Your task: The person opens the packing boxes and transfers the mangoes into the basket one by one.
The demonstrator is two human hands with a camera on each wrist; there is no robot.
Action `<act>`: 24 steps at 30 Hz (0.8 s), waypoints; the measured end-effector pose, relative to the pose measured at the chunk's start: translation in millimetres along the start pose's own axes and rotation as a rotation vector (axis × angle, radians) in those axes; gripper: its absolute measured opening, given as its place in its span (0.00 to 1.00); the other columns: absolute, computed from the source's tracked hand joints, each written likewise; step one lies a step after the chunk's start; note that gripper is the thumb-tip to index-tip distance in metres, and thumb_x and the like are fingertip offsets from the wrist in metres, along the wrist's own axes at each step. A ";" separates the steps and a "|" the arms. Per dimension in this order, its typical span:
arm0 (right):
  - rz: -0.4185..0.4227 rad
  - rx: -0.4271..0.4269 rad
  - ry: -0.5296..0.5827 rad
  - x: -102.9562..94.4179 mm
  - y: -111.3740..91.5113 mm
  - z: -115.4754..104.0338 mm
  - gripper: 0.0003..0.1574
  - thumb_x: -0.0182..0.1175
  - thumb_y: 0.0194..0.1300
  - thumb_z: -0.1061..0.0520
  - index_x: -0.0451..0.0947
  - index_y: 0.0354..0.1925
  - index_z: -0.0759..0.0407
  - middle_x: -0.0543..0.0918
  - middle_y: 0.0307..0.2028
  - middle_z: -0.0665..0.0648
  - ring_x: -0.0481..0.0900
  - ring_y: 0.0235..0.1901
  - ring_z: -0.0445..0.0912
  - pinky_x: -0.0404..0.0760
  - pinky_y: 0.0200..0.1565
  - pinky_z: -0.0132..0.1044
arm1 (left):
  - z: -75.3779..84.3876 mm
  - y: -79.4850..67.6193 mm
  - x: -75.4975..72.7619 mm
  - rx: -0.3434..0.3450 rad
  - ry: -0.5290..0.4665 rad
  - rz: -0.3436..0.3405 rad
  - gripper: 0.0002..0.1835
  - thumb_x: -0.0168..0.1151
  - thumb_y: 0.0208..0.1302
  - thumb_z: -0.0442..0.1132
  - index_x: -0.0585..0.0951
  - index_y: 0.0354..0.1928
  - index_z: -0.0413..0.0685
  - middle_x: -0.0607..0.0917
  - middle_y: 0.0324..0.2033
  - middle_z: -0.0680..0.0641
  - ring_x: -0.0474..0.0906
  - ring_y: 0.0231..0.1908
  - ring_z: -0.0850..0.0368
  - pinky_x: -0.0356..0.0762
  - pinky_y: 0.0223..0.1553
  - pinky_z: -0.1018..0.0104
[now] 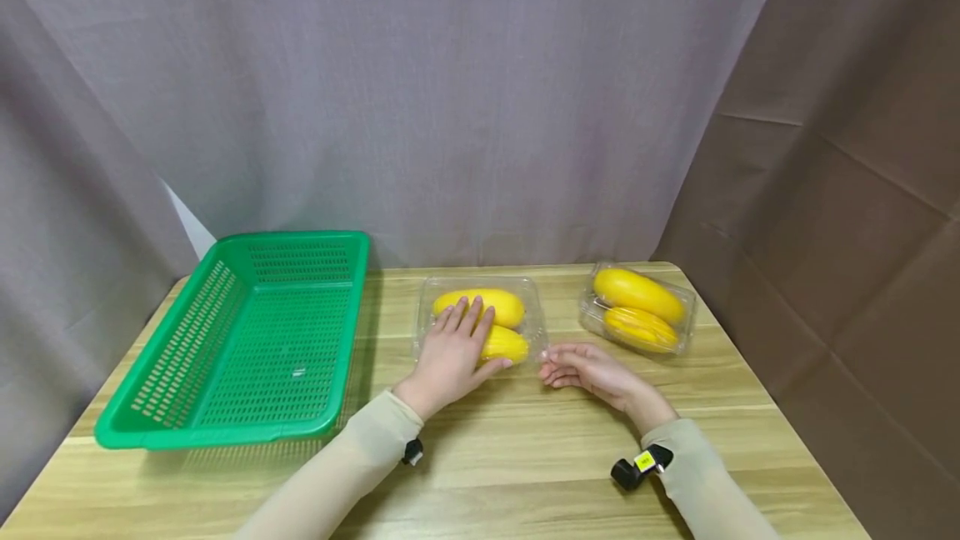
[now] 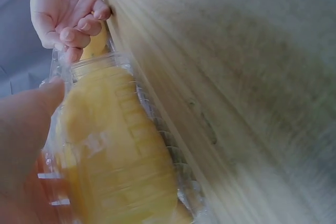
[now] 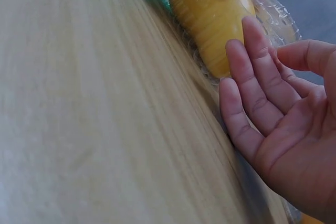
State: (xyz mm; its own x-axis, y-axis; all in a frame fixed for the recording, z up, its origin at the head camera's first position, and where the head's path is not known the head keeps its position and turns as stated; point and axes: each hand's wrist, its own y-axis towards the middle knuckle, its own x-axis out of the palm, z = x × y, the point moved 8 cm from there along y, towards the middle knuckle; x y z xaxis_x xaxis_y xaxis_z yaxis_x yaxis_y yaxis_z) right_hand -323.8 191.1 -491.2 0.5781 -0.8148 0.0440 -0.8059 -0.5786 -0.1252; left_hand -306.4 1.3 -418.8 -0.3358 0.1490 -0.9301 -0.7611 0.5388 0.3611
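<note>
A clear plastic container (image 1: 534,294) on the table holds two oblong yellow melons (image 1: 504,302). My left hand (image 1: 453,357) rests palm down on top with its fingers stretched out, covering part of the fruit. At the container's right front corner is my right hand (image 1: 588,372). Its thumb and forefinger come together at the container's edge and appear to pinch the clear plastic; the other fingers are bent loosely. In the right wrist view, the thumb and forefinger meet beside the wrapped melon (image 3: 207,19). The left wrist view shows ridged plastic over the yellow fruit (image 2: 113,129).
To the left stands a green slotted plastic basket (image 1: 352,357). A second clear container (image 1: 686,340) with two yellow melons sits at the back right of the wooden table (image 1: 510,457). Grey curtain (image 1: 480,107) hangs behind, brown cloth (image 1: 847,215) at the right.
</note>
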 end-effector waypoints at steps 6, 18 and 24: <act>-0.008 -0.031 -0.001 0.4 -0.3 1.5 0.23 0.48 0.80 0.59 0.70 0.57 0.81 0.86 0.39 0.54 0.84 0.42 0.45 0.83 0.51 0.37 | 0.2 -0.2 0.7 0.004 -0.001 0.022 0.44 0.48 0.70 0.70 0.69 0.72 0.41 0.69 0.70 0.36 0.65 0.70 0.37 0.61 0.71 0.46; -0.024 -0.101 -0.031 2.2 -1.4 3.5 0.21 0.45 0.79 0.63 0.67 0.55 0.85 0.82 0.34 0.52 0.84 0.40 0.43 0.84 0.49 0.38 | 1.8 -1.0 1.4 0.012 0.010 0.028 0.44 0.48 0.70 0.71 0.70 0.72 0.42 0.69 0.69 0.36 0.65 0.70 0.38 0.62 0.71 0.46; -0.018 -0.105 -0.043 2.1 0.5 4.0 0.23 0.45 0.80 0.61 0.66 0.56 0.85 0.79 0.31 0.51 0.83 0.38 0.43 0.84 0.50 0.38 | 1.0 -0.4 -0.5 0.019 0.017 0.050 0.44 0.49 0.69 0.71 0.71 0.71 0.41 0.71 0.68 0.35 0.67 0.68 0.37 0.64 0.70 0.46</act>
State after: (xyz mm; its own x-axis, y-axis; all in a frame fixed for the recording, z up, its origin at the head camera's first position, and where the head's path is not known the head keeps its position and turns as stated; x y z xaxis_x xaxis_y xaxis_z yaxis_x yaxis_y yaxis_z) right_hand -322.4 189.3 -495.1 0.5958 -0.8031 0.0021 -0.8029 -0.5957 -0.0203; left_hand -305.4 1.8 -418.6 -0.3832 0.1621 -0.9093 -0.7322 0.5468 0.4060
